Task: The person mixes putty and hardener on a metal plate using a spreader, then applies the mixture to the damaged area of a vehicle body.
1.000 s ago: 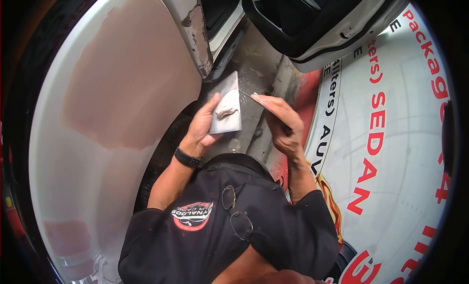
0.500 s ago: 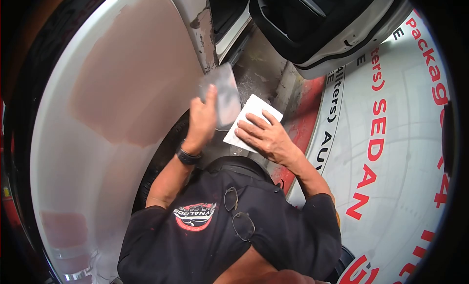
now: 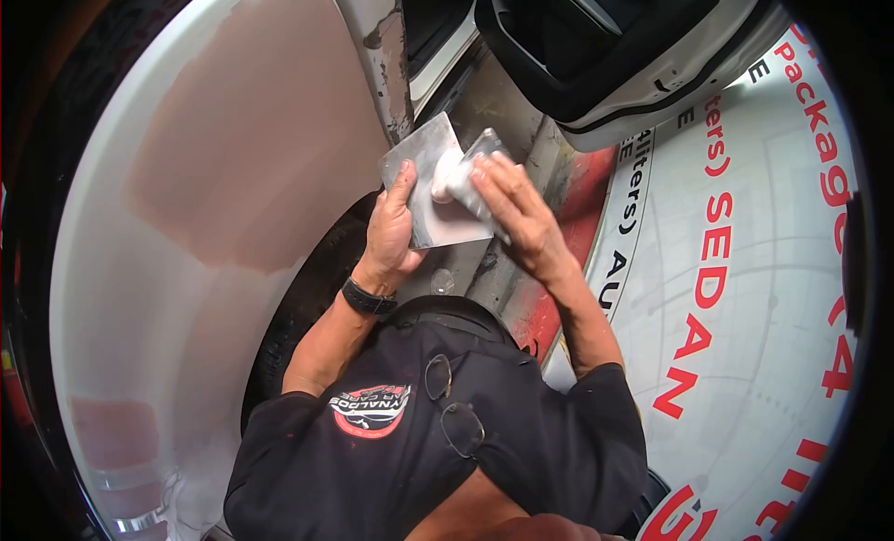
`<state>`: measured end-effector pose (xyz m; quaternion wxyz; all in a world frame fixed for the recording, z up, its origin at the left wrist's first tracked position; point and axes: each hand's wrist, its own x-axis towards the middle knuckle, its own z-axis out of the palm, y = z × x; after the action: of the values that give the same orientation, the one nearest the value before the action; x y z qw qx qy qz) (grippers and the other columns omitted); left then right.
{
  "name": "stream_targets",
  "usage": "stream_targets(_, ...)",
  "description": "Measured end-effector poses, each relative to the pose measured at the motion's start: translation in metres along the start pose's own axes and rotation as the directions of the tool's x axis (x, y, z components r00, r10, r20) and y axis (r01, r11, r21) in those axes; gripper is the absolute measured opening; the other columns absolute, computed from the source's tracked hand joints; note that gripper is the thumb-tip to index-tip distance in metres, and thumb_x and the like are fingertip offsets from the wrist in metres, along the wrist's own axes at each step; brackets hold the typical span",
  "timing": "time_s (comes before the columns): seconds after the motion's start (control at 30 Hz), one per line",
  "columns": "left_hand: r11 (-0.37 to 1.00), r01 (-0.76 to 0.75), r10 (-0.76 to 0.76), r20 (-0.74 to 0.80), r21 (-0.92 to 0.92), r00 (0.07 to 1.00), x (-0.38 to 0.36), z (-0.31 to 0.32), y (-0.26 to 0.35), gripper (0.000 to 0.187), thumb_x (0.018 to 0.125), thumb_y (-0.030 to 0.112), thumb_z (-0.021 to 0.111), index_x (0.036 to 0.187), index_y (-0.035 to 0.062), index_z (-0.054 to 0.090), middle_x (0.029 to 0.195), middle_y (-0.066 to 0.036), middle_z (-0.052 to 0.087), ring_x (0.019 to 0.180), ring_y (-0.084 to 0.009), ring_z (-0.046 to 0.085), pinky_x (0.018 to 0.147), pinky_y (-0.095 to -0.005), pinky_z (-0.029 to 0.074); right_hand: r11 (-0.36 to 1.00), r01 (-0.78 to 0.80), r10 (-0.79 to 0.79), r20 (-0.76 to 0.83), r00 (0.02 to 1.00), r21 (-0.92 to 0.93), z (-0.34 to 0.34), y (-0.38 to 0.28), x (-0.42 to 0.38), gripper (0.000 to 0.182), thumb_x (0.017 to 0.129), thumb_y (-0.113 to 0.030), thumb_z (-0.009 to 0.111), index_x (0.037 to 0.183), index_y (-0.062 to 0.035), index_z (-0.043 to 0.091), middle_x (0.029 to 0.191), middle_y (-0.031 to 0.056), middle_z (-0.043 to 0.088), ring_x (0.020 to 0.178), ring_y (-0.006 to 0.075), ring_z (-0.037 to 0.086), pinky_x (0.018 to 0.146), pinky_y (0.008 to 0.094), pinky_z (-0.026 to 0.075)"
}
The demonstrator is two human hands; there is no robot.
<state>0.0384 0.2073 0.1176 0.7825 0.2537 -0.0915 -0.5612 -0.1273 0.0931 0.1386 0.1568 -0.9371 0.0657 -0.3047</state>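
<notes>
My left hand (image 3: 391, 226), with a black watch at the wrist, grips a flat grey rectangular plate (image 3: 424, 159) by its edge, thumb on top. A white lump of paste (image 3: 447, 176) lies on the plate's face. In my right hand (image 3: 523, 210) is a thin, smeared spreader (image 3: 486, 148), its flat blade tilted against the paste. The fingers of my right hand lie over the spreader and partly hide it. Both hands are close together in front of my belly.
A white car panel (image 3: 102, 224) with a large pinkish-brown patch (image 3: 251, 141) stands at left, above a dark tyre (image 3: 279, 341). An open car door (image 3: 596, 57) is at upper right. A white banner with red lettering (image 3: 717, 262) lies at right.
The left hand's plate, blurred before, is now steady and tilted. The right hand has turned its sheet from broad white face up to edge-on and brought it against the plate.
</notes>
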Motion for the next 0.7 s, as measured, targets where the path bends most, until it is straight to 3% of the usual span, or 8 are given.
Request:
stream_targets(0.1,0.983,-0.143,0.148,-0.043,0.118,0.988,-0.004,0.001,0.011,0.047,0.104,0.038,0.046,0.126,-0.0034,0.054,0.115,-0.013,0.065,0.099,-0.023,0.069,0.084,-0.0381,0.06,0.904,0.038,0.042,0.177,0.983,-0.426,-0.008,0.023,-0.009,0.056,0.084,-0.003,0.057,0.14,-0.01,0.052,0.141,0.0107,0.052,0.128,0.0373,0.05,0.104,0.0589,0.04)
stream_targets(0.27,0.873,-0.331,0.399,-0.133,0.359,0.907,-0.006,0.011,0.019,0.048,0.105,0.038,0.046,0.117,-0.0063,0.06,0.109,-0.012,0.068,0.093,-0.0197,0.069,0.082,-0.0341,0.059,0.939,-0.014,-0.021,-0.097,0.995,-0.343,-0.01,-0.002,-0.01,0.048,0.088,-0.011,0.056,0.136,-0.0072,0.055,0.142,0.0129,0.051,0.132,0.0366,0.046,0.106,0.063,0.034)
stream_targets(0.43,0.741,-0.431,0.577,-0.16,0.515,0.801,0.002,0.011,0.002,0.052,0.105,0.042,0.046,0.104,-0.0063,0.066,0.096,-0.009,0.068,0.077,-0.0093,0.061,0.064,-0.0275,0.052,0.911,0.065,-0.083,-0.025,0.996,-0.408,-0.004,-0.025,0.001,0.049,0.089,-0.018,0.056,0.138,-0.0116,0.054,0.143,0.0108,0.049,0.132,0.0385,0.046,0.108,0.066,0.028)
stream_targets(0.53,0.809,-0.333,0.477,-0.209,0.485,0.854,-0.003,0.015,0.0,0.053,0.104,0.043,0.047,0.094,-0.0044,0.069,0.086,-0.006,0.067,0.068,-0.0091,0.057,0.064,-0.0273,0.051,0.888,0.107,-0.108,0.024,0.994,-0.447,0.0,-0.026,0.006,0.046,0.089,-0.02,0.056,0.135,-0.0129,0.056,0.141,0.0085,0.051,0.13,0.0359,0.048,0.107,0.0643,0.03)
stream_targets(0.57,0.725,-0.188,0.429,-0.222,0.662,0.876,-0.003,-0.007,0.003,0.052,0.103,0.043,0.049,0.087,-0.0027,0.069,0.078,-0.003,0.065,0.061,-0.01,0.052,0.06,-0.0272,0.049,0.888,0.116,-0.102,0.054,0.993,-0.445,0.002,-0.026,0.005,0.045,0.089,-0.02,0.056,0.133,-0.0133,0.058,0.139,0.0081,0.052,0.129,0.0351,0.049,0.107,0.0633,0.031)
stream_targets(0.6,0.539,0.125,0.457,-0.414,0.833,0.787,-0.012,0.027,0.018,0.048,0.103,0.041,0.05,0.094,-0.0028,0.067,0.086,-0.004,0.065,0.07,-0.0114,0.052,0.068,-0.0283,0.048,0.893,0.142,-0.12,0.077,0.99,-0.427,0.006,-0.025,0.002,0.043,0.088,-0.02,0.057,0.131,-0.0137,0.059,0.138,0.0076,0.054,0.128,0.0344,0.049,0.106,0.0624,0.032)
stream_targets(0.63,0.487,0.159,0.499,-0.423,0.859,0.756,-0.013,0.023,0.022,0.046,0.103,0.04,0.051,0.097,-0.0031,0.066,0.086,-0.004,0.064,0.07,-0.0119,0.052,0.068,-0.0287,0.047,0.897,0.18,-0.152,0.1,0.983,-0.403,0.012,-0.024,0.0,0.042,0.088,-0.021,0.057,0.129,-0.0141,0.061,0.136,0.0071,0.055,0.127,0.0337,0.05,0.105,0.0614,0.033)
stream_targets(0.7,0.521,-0.207,0.607,-0.188,0.828,0.772,-0.01,0.005,0.02,0.045,0.103,0.039,0.052,0.103,-0.0037,0.065,0.086,-0.005,0.062,0.07,-0.0129,0.05,0.067,-0.0295,0.046,0.923,0.206,-0.187,0.09,0.978,-0.325,0.018,-0.022,-0.008,0.038,0.087,-0.019,0.057,0.125,-0.0163,0.064,0.13,0.0067,0.059,0.125,0.0328,0.052,0.103,0.0585,0.035)
